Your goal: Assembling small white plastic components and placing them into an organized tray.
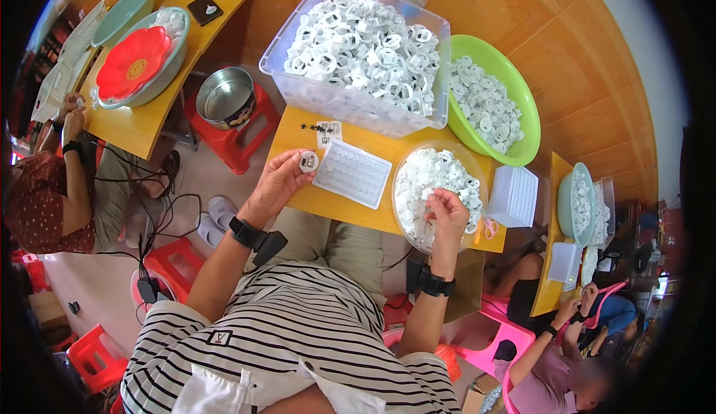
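My left hand (277, 181) pinches a small round white plastic part (309, 162) with dark bits showing in its middle, just beside the upper left corner of a white tray (352, 174) with rows of small pockets. Over a clear round bowl (398, 224) heaped with small white plastic pieces (440, 175), my right hand (449, 216) has thumb and fingertips closed on a small white plastic piece (427, 193). Part of that piece is hidden by the fingers. Several tiny black parts (319, 127) lie near a paper label (329, 138) above the tray.
A big clear bin (350, 99) full of white ring-shaped parts stands at the back, beside a green basin (531, 119). White stacked trays (512, 196) and pink scissors (490, 227) sit at right. A metal pot (225, 97) rests on a red stool at left. People work on both sides.
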{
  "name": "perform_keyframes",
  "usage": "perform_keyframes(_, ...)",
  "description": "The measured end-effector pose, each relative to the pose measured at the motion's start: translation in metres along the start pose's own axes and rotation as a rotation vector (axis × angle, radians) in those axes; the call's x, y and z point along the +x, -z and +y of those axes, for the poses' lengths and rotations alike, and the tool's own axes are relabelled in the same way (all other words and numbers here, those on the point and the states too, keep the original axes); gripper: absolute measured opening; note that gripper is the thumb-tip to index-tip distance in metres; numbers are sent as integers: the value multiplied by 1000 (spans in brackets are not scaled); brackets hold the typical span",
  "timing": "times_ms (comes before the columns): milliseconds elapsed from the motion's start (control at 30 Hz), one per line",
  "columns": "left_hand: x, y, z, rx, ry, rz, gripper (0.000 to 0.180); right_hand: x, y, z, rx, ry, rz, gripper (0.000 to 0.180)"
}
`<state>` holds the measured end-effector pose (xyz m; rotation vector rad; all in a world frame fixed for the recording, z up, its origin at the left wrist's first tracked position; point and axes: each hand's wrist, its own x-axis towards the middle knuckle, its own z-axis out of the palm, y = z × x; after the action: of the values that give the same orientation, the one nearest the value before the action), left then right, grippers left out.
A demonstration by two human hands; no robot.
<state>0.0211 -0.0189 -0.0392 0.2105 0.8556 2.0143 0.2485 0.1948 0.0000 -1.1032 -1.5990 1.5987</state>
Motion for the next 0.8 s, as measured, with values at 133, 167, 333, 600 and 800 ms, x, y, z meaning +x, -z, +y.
perform_keyframes(133,-2,1,2,17,4,12,24,-4,-7,-6,102,-28,-37,12)
perform_keyframes(167,-2,1,0,13,18,1,23,-7,-12,-9,102,-31,-37,13)
perform_keyframes(333,2,5,-4,27,64,-51,23,-26,-63,-25,68,19,-205,11)
perform_keyframes(600,0,7,-2,34,67,-113,24,-38,-143,-34,-297,481,-356,10)
perform_keyframes(800,-1,6,0,60,71,-133,23,-34,-157,-24,-291,507,-414,9)
